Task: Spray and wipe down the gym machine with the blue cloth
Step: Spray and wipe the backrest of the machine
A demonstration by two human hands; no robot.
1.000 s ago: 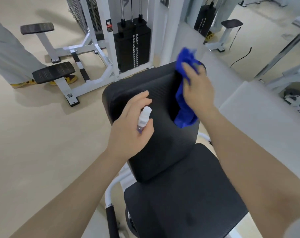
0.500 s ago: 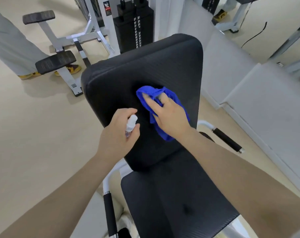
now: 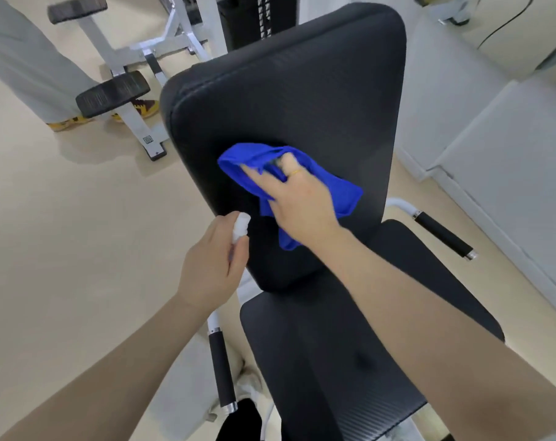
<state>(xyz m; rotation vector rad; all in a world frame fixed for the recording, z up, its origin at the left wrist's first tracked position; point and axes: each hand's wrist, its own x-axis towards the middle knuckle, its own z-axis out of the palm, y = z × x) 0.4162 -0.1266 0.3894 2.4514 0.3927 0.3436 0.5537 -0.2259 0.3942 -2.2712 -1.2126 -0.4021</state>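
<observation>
While we are pressing the blue cloth (image 3: 305, 183) flat against the backrest pad (image 3: 289, 100) with the right hand (image 3: 297, 202), fingers spread, and gripping the spray bottle (image 3: 240, 226) in the curled left hand (image 3: 211, 265), we are favouring overlapping passes toward the unwiped edges.

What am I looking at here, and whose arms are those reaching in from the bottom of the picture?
There is no robot. The picture comes from a camera worn on a person's head, looking down, so the two bare arms are that person's own. In front of them stands a gym seat with a black padded backrest and a black seat pad. The right hand presses a blue cloth against the backrest to wipe it. The left hand grips a small spray bottle with a white top. Black handles stick out at the sides. Another person's legs and more machines stand behind on the pale floor.
</observation>
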